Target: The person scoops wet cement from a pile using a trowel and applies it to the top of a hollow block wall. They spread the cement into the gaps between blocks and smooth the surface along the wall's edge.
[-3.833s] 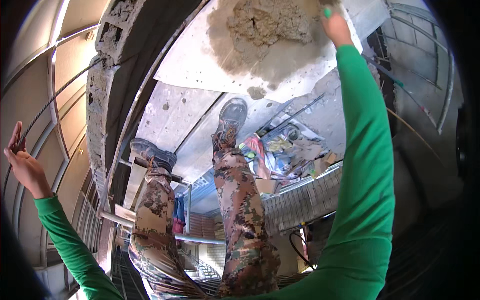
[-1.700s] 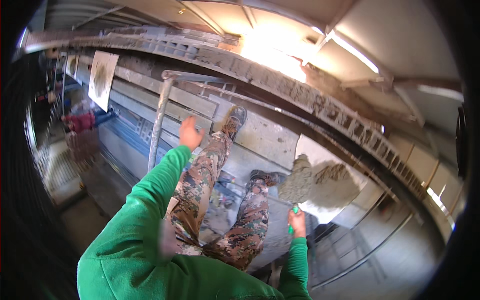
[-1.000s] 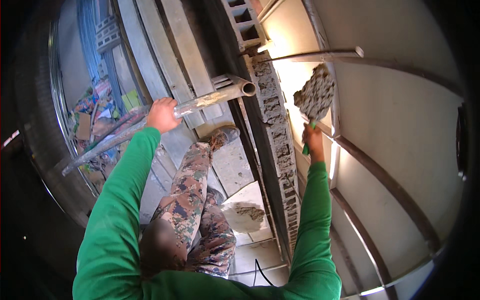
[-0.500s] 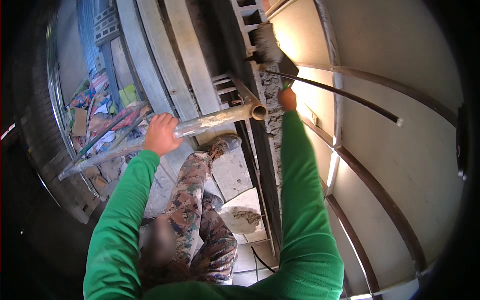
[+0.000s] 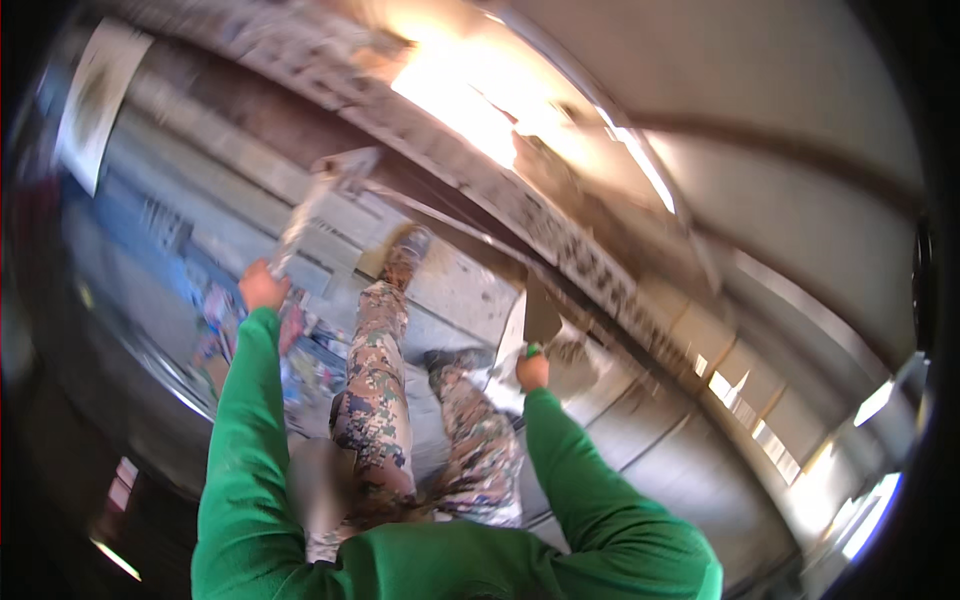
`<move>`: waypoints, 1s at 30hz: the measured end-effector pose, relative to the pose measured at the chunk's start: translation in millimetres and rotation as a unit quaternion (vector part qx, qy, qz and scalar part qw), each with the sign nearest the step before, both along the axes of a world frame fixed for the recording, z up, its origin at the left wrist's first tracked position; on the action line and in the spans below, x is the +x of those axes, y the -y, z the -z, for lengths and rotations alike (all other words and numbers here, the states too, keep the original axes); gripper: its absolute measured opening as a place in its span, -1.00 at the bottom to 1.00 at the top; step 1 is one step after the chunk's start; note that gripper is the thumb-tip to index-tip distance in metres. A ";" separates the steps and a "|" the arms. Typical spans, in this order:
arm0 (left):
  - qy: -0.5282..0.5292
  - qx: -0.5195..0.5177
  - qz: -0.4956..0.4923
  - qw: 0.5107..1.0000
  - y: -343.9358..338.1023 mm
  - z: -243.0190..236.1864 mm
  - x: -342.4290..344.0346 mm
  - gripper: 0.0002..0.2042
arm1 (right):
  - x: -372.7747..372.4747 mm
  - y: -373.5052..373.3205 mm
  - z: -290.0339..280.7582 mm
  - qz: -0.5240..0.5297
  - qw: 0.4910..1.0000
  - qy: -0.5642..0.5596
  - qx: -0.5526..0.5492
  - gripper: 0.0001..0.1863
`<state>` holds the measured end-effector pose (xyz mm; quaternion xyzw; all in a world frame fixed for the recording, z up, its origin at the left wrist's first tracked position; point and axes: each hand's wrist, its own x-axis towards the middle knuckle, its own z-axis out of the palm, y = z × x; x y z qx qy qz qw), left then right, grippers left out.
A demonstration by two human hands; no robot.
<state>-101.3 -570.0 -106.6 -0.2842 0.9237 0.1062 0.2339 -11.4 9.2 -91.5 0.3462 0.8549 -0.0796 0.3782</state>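
Note:
My left hand (image 5: 263,287) is closed around a worn metal scaffold pipe (image 5: 303,218) that runs away from me toward a joint. On the right, my right hand (image 5: 533,372) grips the green handle of a trowel (image 5: 541,318). The trowel's flat, dark blade points away from me, over or beside a pale board (image 5: 508,335). Grey mortar (image 5: 574,364) lies on that board, just right of the hand. Motion blur hides whether blade and mortar touch.
Beyond the trowel, a hollow-block wall (image 5: 520,215) runs diagonally. My boots stand on metal planks (image 5: 455,285). A heap of coloured rags and scraps (image 5: 310,350) lies below on the left. Another pale board (image 5: 100,105) is at far left.
My view has swung round. My right hand has brought the trowel from the top of the block wall down to the mortar board. My left hand still holds the pipe.

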 end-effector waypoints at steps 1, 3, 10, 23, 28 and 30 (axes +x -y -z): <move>0.057 -0.025 0.009 0.998 0.7 -5.0 4.0 -0.43 | 13.3 -18.6 -6.3 0.045 0.999 0.014 -0.017 -0.60; 0.085 -0.107 0.036 0.990 -31.8 -9.5 19.7 -0.21 | 57.1 -55.7 -6.5 0.080 0.996 -0.001 -0.026 -0.62; -0.171 -0.094 0.272 0.942 -207.2 -39.7 54.6 -0.14 | 202.3 -98.4 1.6 0.297 0.952 -0.039 -0.069 -0.63; -0.249 0.323 0.437 0.802 -682.5 -34.0 -40.6 -0.16 | 324.9 -200.2 173.5 0.526 0.812 -0.250 -0.029 -0.67; -0.245 0.393 0.446 0.766 -722.9 6.1 -99.2 -0.57 | 340.2 -307.4 290.8 0.476 0.820 -0.310 0.072 -0.63; -0.250 0.344 0.467 0.776 -720.3 -2.7 -110.5 -0.62 | 325.7 -367.4 322.0 0.439 0.863 -0.242 0.058 -0.62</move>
